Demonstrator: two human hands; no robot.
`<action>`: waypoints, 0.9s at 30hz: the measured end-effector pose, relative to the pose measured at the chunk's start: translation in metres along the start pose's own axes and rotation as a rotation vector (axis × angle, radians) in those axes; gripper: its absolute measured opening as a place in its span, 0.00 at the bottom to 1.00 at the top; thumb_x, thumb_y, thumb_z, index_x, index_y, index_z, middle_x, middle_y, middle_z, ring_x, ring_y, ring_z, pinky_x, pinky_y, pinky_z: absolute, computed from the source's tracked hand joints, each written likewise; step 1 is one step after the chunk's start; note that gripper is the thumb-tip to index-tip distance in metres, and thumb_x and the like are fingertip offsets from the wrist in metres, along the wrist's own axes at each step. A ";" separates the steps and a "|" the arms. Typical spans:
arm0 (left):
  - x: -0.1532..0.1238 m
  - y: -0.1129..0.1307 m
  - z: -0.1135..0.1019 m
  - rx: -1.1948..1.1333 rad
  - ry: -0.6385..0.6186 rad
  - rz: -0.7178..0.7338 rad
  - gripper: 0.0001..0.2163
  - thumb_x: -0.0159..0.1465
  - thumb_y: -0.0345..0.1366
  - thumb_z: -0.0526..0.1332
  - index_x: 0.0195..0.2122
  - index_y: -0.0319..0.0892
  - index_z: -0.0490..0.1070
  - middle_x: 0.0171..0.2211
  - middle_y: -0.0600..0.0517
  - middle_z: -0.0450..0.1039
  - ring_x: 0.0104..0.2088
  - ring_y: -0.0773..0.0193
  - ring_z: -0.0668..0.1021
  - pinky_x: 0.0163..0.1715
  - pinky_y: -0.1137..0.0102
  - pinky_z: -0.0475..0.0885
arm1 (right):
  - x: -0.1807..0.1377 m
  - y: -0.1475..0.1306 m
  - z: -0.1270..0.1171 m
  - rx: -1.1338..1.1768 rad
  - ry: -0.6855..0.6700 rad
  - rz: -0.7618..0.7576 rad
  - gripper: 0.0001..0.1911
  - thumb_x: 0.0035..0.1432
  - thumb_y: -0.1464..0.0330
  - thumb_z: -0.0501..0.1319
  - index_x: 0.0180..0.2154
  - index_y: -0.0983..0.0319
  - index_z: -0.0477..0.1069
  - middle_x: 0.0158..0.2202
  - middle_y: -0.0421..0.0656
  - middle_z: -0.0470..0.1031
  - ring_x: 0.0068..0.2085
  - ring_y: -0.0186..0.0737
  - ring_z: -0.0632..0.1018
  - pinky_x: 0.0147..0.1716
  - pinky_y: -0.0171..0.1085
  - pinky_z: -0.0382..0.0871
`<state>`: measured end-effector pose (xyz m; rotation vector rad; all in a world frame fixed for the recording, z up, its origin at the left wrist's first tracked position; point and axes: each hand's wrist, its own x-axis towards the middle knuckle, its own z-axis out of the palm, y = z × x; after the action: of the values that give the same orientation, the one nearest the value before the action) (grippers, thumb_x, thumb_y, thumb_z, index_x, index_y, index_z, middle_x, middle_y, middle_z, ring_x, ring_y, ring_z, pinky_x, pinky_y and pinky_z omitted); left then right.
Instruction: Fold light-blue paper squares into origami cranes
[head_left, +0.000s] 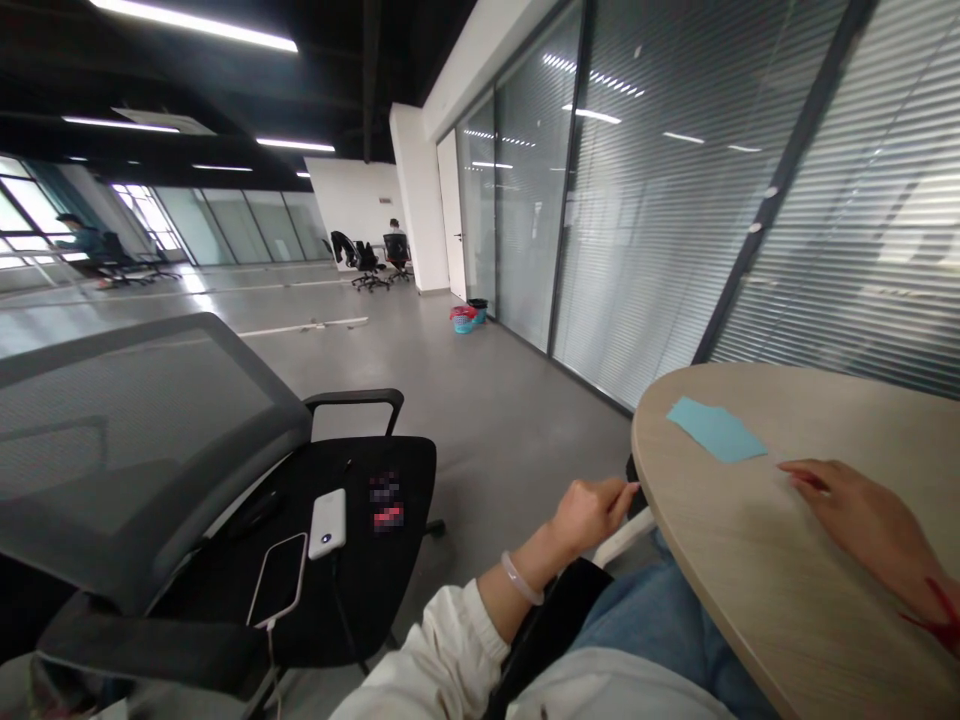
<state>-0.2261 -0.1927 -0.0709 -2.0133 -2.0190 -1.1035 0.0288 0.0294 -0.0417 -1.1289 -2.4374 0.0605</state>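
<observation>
The blue paper [716,430] lies flat on the bench [757,600], at three o'clock in the view. Just beside it, with the paper at its ten o'clock, is the right hand [862,510], its grip loosely parted and fingers half curled. The left hand [596,512] is at the bench's near rim, toward half past four, fingers bent together; whether its grip holds anything, I cannot tell
</observation>
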 end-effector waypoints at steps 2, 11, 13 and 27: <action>0.009 0.009 0.001 -0.025 -0.010 0.037 0.19 0.70 0.42 0.44 0.27 0.41 0.65 0.20 0.54 0.64 0.20 0.70 0.65 0.23 0.74 0.57 | -0.008 0.008 -0.006 0.014 0.013 0.031 0.18 0.59 0.59 0.45 0.40 0.58 0.69 0.44 0.51 0.74 0.44 0.52 0.75 0.43 0.46 0.67; 0.072 0.062 0.016 -0.030 -0.201 0.165 0.09 0.69 0.38 0.46 0.40 0.40 0.62 0.31 0.50 0.71 0.30 0.65 0.74 0.30 0.72 0.66 | -0.056 0.051 -0.034 0.009 0.101 0.044 0.19 0.60 0.64 0.43 0.42 0.59 0.71 0.42 0.52 0.71 0.45 0.53 0.75 0.43 0.47 0.69; 0.087 0.079 0.020 0.003 -0.257 0.197 0.08 0.69 0.36 0.47 0.42 0.40 0.61 0.34 0.48 0.72 0.32 0.62 0.74 0.32 0.69 0.68 | -0.069 0.058 -0.045 0.024 0.089 0.064 0.18 0.59 0.66 0.44 0.41 0.59 0.71 0.41 0.51 0.71 0.44 0.50 0.75 0.43 0.44 0.69; 0.182 0.183 0.103 0.010 -0.383 0.513 0.11 0.64 0.25 0.48 0.31 0.36 0.69 0.35 0.45 0.72 0.32 0.64 0.73 0.38 0.70 0.68 | -0.128 0.067 -0.084 0.029 0.332 0.246 0.16 0.57 0.74 0.44 0.31 0.60 0.69 0.31 0.45 0.73 0.36 0.43 0.74 0.40 0.39 0.66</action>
<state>-0.0424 -0.0088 0.0267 -2.6807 -1.4672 -0.6390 0.1836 -0.0325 -0.0305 -1.3060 -1.9955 -0.0142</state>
